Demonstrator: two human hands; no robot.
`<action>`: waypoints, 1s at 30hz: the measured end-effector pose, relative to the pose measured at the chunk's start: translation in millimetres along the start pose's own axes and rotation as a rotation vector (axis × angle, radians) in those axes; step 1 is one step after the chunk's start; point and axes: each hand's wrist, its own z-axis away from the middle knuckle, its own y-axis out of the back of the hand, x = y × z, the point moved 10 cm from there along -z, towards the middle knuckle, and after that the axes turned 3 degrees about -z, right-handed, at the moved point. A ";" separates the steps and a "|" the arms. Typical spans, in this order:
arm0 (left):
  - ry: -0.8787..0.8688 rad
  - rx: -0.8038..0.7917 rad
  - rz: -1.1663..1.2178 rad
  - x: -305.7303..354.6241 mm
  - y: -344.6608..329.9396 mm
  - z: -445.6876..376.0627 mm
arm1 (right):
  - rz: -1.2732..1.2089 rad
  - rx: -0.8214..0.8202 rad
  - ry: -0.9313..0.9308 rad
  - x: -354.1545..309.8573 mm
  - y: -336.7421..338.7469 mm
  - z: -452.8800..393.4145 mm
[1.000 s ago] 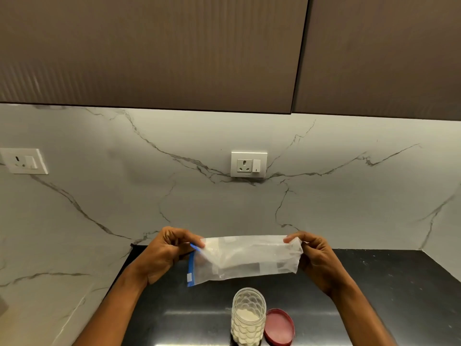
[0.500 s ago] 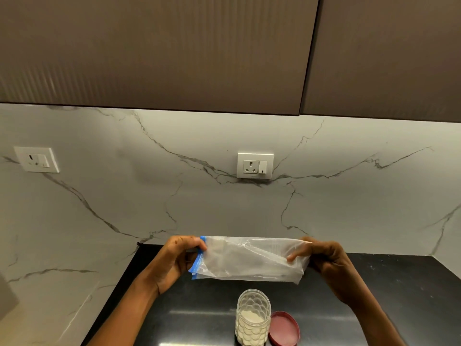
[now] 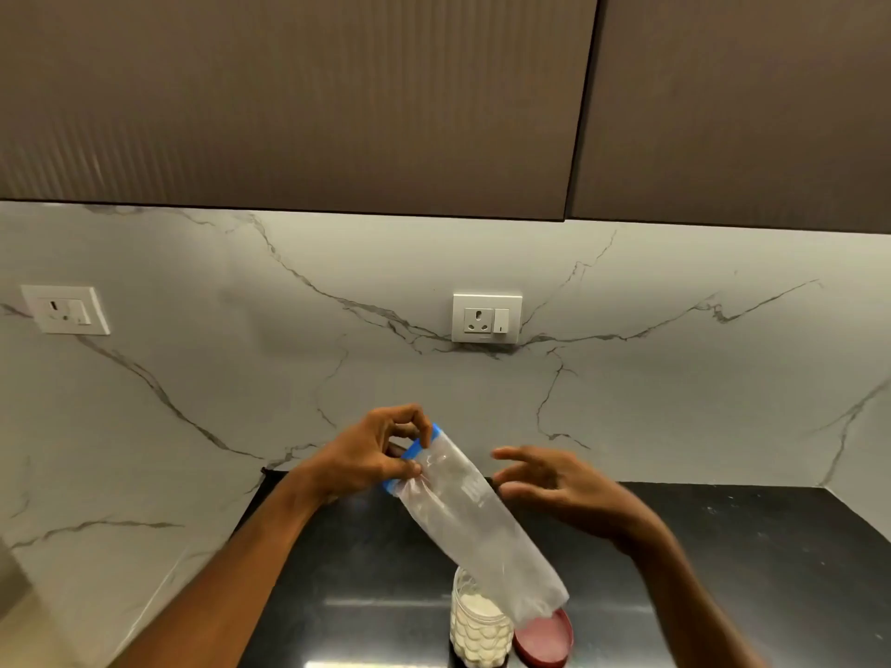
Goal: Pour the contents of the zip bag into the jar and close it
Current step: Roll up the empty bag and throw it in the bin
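Zip bag is hanging from the pinching left hand over the open jar; the right hand is hovering beside it, fingers spread.

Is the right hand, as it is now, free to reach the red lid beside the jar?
Probably yes. The right hand is open and empty, and the red lid lies below it on the counter. Only the zip bag, hanging from the left hand, covers the lid's upper edge.

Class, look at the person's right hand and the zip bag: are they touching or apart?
Apart. The head view shows the right hand open, with wall and counter visible between its fingers and the zip bag, which hangs from the left hand.
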 end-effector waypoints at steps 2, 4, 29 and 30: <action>-0.008 -0.069 -0.034 10.6 -9.1 -9.8 | -0.015 -0.062 -0.020 -3.2 -24.2 -17.9; -0.015 -0.055 -0.048 15.6 -7.9 -13.7 | -0.030 -0.005 0.017 -5.1 -28.7 -26.6; 0.273 0.434 0.512 -78.4 -77.1 28.2 | -0.450 0.271 0.050 37.9 -29.6 -19.5; 0.267 0.458 0.523 -80.2 -75.3 29.8 | -0.424 0.191 0.013 41.7 -36.0 -18.2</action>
